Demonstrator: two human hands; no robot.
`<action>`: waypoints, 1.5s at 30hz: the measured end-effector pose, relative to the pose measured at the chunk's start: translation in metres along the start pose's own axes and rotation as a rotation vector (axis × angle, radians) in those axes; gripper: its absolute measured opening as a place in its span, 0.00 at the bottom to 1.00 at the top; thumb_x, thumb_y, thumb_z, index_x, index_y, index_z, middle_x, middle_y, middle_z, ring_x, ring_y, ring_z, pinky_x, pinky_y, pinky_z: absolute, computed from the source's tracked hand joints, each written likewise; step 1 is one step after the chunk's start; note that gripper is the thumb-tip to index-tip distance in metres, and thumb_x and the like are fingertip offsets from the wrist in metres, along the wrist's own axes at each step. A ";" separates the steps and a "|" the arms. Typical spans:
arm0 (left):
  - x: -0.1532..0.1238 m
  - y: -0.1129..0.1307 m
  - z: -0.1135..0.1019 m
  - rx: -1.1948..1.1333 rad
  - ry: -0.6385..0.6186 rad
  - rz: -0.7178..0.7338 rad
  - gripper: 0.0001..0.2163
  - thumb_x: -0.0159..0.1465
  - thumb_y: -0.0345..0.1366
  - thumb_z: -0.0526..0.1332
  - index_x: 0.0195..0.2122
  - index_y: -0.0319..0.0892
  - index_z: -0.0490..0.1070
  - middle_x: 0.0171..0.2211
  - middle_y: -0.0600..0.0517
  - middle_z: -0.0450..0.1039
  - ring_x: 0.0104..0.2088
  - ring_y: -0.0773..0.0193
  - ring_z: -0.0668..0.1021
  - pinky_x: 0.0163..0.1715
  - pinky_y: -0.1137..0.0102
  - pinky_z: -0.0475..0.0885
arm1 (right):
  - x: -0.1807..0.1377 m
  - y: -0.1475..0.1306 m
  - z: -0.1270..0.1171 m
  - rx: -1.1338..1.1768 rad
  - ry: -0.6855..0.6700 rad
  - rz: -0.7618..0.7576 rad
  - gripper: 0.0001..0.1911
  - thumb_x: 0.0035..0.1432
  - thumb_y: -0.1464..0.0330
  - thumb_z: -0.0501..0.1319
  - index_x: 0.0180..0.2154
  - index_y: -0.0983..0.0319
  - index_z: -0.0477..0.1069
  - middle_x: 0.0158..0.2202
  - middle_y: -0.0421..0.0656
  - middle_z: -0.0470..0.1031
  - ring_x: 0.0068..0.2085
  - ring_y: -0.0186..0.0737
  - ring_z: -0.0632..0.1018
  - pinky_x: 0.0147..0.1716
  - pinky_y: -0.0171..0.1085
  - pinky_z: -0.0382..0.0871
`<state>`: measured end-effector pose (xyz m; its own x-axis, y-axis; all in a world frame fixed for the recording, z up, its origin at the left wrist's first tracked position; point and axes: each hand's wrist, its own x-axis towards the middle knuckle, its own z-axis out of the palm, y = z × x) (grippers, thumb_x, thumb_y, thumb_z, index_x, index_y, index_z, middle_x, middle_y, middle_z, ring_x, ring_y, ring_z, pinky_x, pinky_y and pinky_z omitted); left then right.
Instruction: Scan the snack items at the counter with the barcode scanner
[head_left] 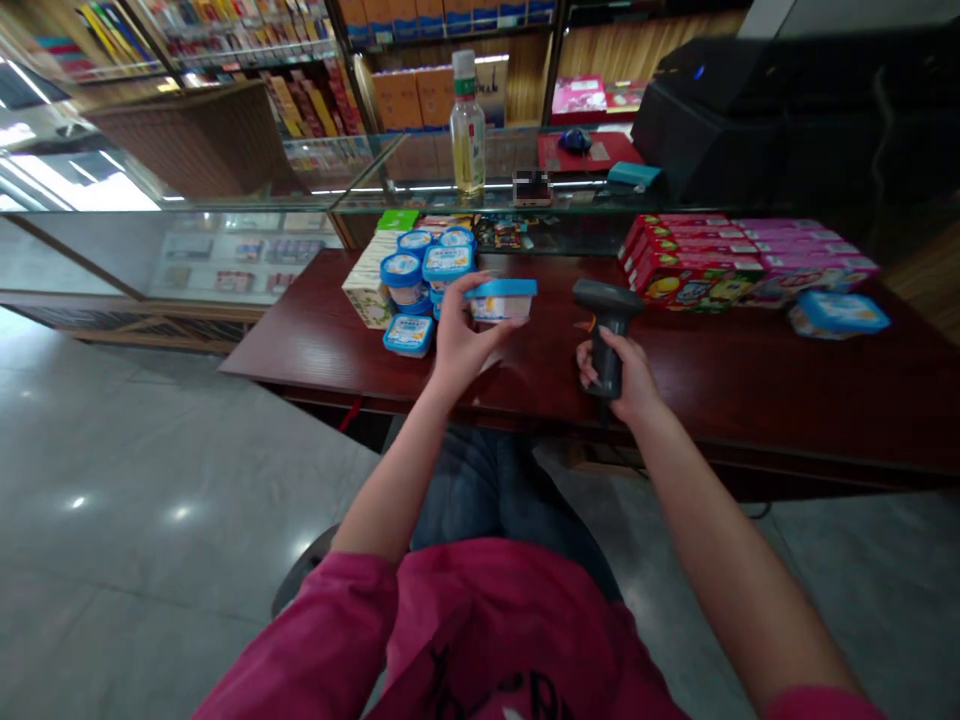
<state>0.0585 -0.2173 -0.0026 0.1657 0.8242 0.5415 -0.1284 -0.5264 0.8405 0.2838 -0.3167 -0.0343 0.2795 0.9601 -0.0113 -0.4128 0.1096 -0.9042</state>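
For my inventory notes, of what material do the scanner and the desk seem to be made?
Scanner: probably plastic, dark grey and matt, with only soft highlights. Desk: wood or wood laminate, reddish brown and glossy, since its top shows pale reflections.

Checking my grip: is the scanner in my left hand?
No, the right hand grips the scanner; the left hand holds a tub.

Indoor light was moderate, leaving white glare spots on the gray floor [127,420] and bright streaks along the glass counter [420,165]. Upper-left shelves [251,35] looked blurred, black equipment [750,135] sank into shadow, and wide-angle distortion stretched the edges.
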 end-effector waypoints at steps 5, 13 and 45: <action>-0.004 -0.006 -0.091 0.561 0.190 0.291 0.27 0.60 0.49 0.78 0.51 0.48 0.66 0.59 0.44 0.68 0.67 0.47 0.71 0.71 0.49 0.65 | -0.001 0.000 0.002 -0.048 -0.023 0.005 0.22 0.52 0.53 0.74 0.43 0.59 0.80 0.24 0.38 0.77 0.17 0.30 0.66 0.15 0.32 0.66; -0.018 -0.044 -0.116 0.709 0.257 0.225 0.23 0.63 0.45 0.75 0.48 0.48 0.62 0.59 0.41 0.64 0.67 0.45 0.68 0.71 0.45 0.63 | 0.002 -0.001 -0.001 -0.072 -0.020 0.007 0.22 0.50 0.52 0.74 0.43 0.59 0.79 0.23 0.37 0.76 0.17 0.30 0.64 0.16 0.31 0.65; -0.016 -0.053 0.307 0.196 -0.873 0.271 0.42 0.55 0.29 0.77 0.70 0.45 0.63 0.68 0.37 0.63 0.72 0.42 0.67 0.75 0.47 0.62 | -0.047 -0.107 -0.260 0.141 0.604 -0.431 0.19 0.53 0.54 0.72 0.41 0.55 0.71 0.23 0.30 0.68 0.18 0.27 0.64 0.20 0.29 0.65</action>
<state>0.3630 -0.2664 -0.0499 0.8402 0.2612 0.4752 -0.1163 -0.7691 0.6284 0.5397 -0.4406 -0.0479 0.8511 0.5212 0.0628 -0.2549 0.5147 -0.8186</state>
